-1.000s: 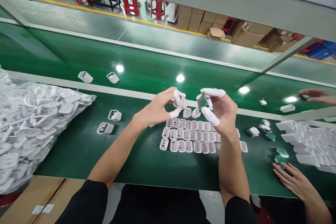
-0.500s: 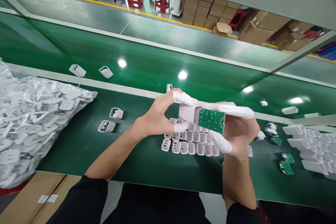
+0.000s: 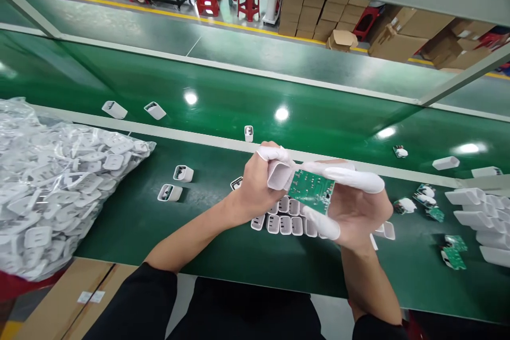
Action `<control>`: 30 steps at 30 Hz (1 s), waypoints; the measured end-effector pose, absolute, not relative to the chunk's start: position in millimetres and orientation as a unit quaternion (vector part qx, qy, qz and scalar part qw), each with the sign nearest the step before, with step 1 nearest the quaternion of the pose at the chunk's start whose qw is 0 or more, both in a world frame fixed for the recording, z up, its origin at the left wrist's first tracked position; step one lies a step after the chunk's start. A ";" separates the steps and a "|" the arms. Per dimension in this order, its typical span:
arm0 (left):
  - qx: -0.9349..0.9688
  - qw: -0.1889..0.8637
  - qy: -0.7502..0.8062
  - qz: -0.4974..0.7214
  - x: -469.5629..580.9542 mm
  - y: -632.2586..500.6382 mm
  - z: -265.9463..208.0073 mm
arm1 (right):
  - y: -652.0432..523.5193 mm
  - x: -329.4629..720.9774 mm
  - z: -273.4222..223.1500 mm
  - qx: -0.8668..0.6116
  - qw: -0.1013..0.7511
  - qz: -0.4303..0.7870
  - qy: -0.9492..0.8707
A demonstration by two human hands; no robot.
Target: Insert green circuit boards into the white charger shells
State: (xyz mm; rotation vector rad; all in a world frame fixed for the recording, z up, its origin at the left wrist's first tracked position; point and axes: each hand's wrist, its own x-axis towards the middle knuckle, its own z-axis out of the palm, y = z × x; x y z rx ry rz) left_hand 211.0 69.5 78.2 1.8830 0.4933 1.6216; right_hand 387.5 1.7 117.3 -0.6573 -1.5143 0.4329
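My left hand (image 3: 255, 188), with white covers on some fingertips, is closed around a small white plastic housing (image 3: 279, 175). The housing's open end faces me. Between the covered thumb and fingers of my right hand (image 3: 360, 204) is a green circuit board (image 3: 311, 190), held by its edges with the soldered side showing. The board's left edge is right beside the housing; whether they touch I cannot tell. Below both hands stand rows of white housings (image 3: 285, 224), partly hidden by the hands.
A clear bag of white plastic covers (image 3: 79, 170) lies at left. Two housings with parts inside (image 3: 170, 192) stand near it. At right are loose circuit boards (image 3: 453, 251) and stacked white housings (image 3: 478, 218). A pale rail (image 3: 207, 144) runs along the green bench (image 3: 223, 260).
My left hand has turned the housing so that its opening faces me rather than the board. The board has moved slightly left and tilted. The whole view has shifted a little.
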 end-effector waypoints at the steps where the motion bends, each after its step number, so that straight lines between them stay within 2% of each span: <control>1: 0.710 0.289 0.196 0.611 211.7 67.4 77.7 | 1.3 386.1 116.0 -0.291 0.649 0.196 -0.674; 8: 0.725 0.284 0.217 0.589 212.1 60.5 85.6 | 3.0 385.0 113.6 -0.311 0.610 0.190 -0.704; 14: 0.744 0.254 0.209 0.582 212.0 60.6 86.1 | 4.6 388.9 112.7 -0.317 0.598 0.183 -0.713; 30: 0.755 0.255 0.197 0.571 212.2 60.6 87.1 | 5.2 390.0 122.5 -0.311 0.574 0.163 -0.739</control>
